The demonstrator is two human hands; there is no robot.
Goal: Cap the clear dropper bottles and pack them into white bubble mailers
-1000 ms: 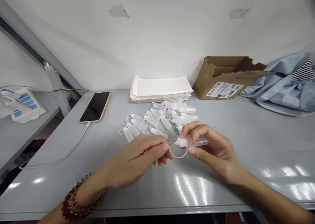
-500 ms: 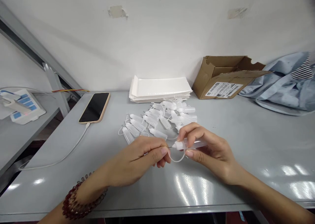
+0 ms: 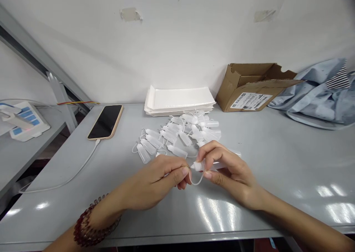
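A small translucent bottle (image 3: 198,166) is held sideways over the near middle of the table, its white nozzle turned left. It is gripped by the right hand (image 3: 233,174), whose thumb and fingers are closed around it. By the left hand (image 3: 158,181), thumb and forefinger pinched together, the end of a thin white strap (image 3: 197,183) is held at the nozzle, the rest being bowed toward the near side. Compared with a second ago, the hands are brought closer together: the bottle is shifted left, and the needle seen earlier between nozzle and fingertips is almost covered. Just beyond, similar bottles (image 3: 184,138) are heaped loosely, and behind them flat white packets (image 3: 180,98) are stacked. By the glossy grey table (image 3: 277,159), lamp glare is reflected along the near side. At far right an open cardboard box (image 3: 234,89) is placed beside crumpled pale-blue fabric (image 3: 313,104); at left a phone (image 3: 105,122) is plugged into a white cable (image 3: 83,167). The far side is closed off by a white wall (image 3: 180,41), marked with two torn patches.
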